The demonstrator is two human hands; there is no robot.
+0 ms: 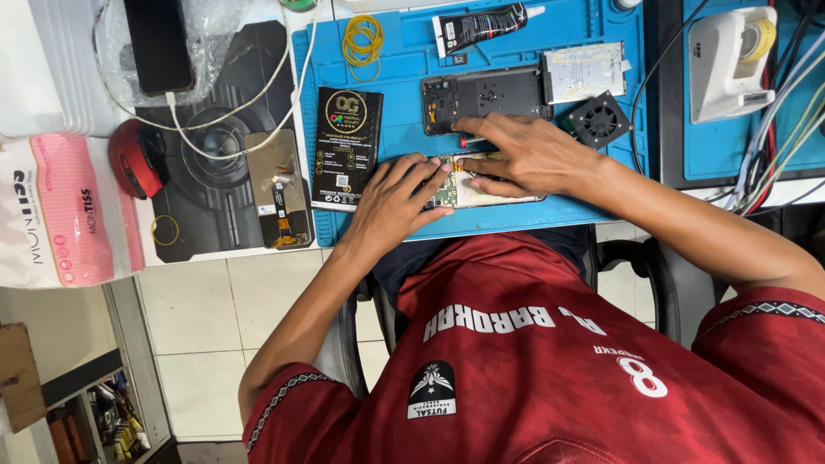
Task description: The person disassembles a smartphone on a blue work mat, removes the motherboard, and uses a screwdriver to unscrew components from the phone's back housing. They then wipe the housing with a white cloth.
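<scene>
An opened phone [481, 191] with its circuit board showing lies on the blue work mat [404, 69] near the front edge. My left hand [394, 204] presses on the phone's left end with its fingers spread. Over the phone's upper edge, my right hand [526, 155] pinches a small screwdriver [471, 142] with a red and black end, its tip hidden under the fingers. A black phone back frame [481, 94] rests just beyond the hands.
A metal plate [584, 70], small black fan [599, 119], glue tube [481, 24], yellow rubber bands [363, 39] and black package [345, 146] sit on the mat. Left lie a loose screen [278, 187], tissue pack [60, 210] and charging phone [159, 43]. A white device [730, 60] stands right.
</scene>
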